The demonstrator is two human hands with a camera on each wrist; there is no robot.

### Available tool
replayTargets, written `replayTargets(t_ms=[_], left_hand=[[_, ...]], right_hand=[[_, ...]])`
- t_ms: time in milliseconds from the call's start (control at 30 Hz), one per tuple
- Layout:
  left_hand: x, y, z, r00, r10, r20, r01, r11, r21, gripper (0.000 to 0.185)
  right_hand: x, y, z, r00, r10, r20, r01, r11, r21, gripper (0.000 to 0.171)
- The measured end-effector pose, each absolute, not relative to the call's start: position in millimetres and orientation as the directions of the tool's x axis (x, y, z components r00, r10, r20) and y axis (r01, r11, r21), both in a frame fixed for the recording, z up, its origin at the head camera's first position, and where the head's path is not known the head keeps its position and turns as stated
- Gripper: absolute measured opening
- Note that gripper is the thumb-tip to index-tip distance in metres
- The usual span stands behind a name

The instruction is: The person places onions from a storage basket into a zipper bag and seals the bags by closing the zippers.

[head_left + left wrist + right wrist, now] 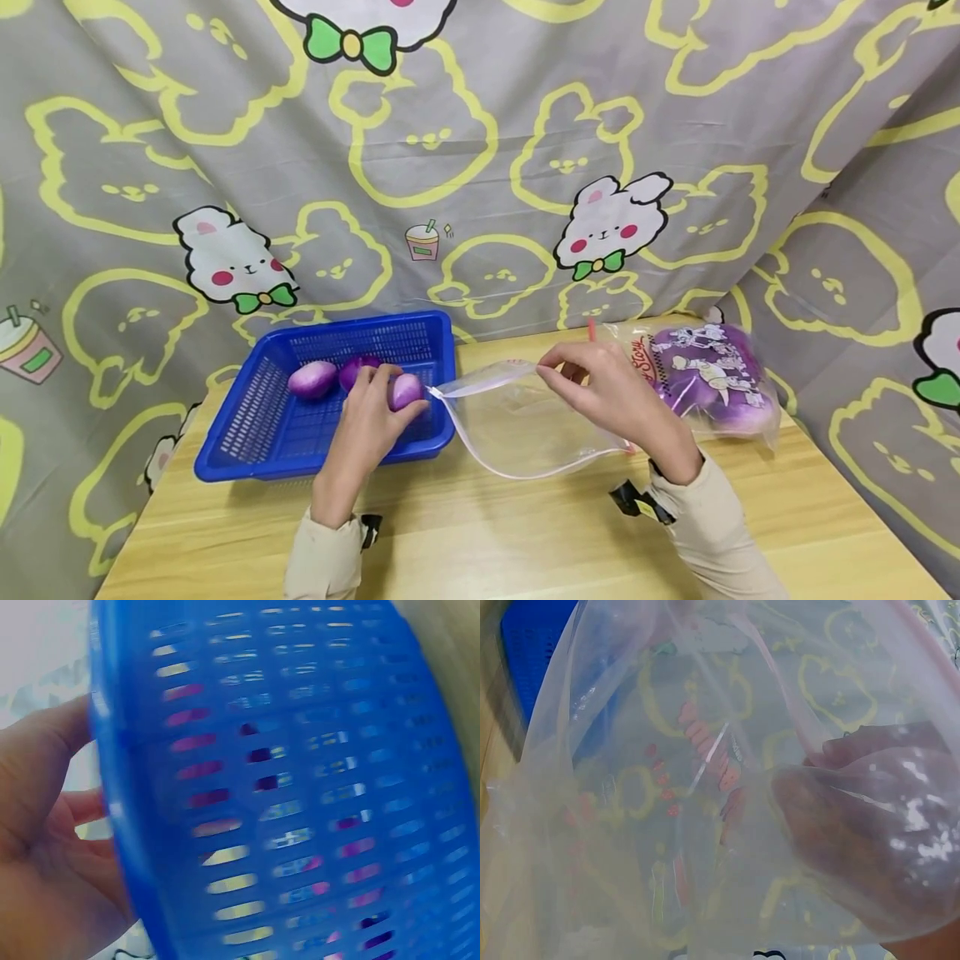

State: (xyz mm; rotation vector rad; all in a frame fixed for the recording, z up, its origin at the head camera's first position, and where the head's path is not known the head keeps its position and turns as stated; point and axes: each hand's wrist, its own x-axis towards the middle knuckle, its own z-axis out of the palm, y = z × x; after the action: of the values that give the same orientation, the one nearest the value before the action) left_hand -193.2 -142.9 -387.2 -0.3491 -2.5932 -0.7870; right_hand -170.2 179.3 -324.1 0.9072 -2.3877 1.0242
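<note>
Over the near right corner of a blue basket (255, 417), the left hand (367, 425) is curling its fingers around a purple-and-white onion (407, 389), holding it just at the basket's rim, right beside the mouth of a clear zip bag (517, 425). The right hand (615, 392) is pinching the bag's upper lip between thumb and fingertips and lifting it, so the opening is gaping toward the onion; the right wrist view is looking through the plastic (705, 787) at those fingers (870, 825). Two more onions (312, 379) are lying on the basket floor behind the held one. The step in hand appears to be the transfer from basket to bag, with the onion gripped but not yet inside. The next move seems to call for the left hand carrying the onion sideways into the mouth while the right keeps the lip raised and taut, since a slack edge could fold shut. Farther right, a printed bag of purple produce (705, 379) is resting on the wooden tabletop (487, 542), against a cartoon rabbit-print cloth backdrop (480, 167).
</note>
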Motion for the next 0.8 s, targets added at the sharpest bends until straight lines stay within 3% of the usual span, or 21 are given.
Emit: replayTargets(t_ms=[133,267,800], left_hand=[[-188.8,-144.7,-377.0,-0.843,0.124,0.523,0.39,0.811,0.436,0.047],[-183.5,-145.2,-367.7,-0.84,0.111,0.531,0.382,0.816,0.433,0.045],[-170.5,-142.8,-349.3,-0.761,0.135,0.634,0.472,0.785,0.4,0.046]], right_hand=[[-170.5,179.8,-323.1,-0.706,-0.418,0.572,-0.702,0.519,-0.487,0.006],[-169.6,181.0,-322.3,-0.707,-0.416,0.573,-0.7,0.531,-0.478,0.006],[-167.7,183.7,-320.0,-0.732,-0.403,0.55,-0.674,0.548,-0.495,0.006]])
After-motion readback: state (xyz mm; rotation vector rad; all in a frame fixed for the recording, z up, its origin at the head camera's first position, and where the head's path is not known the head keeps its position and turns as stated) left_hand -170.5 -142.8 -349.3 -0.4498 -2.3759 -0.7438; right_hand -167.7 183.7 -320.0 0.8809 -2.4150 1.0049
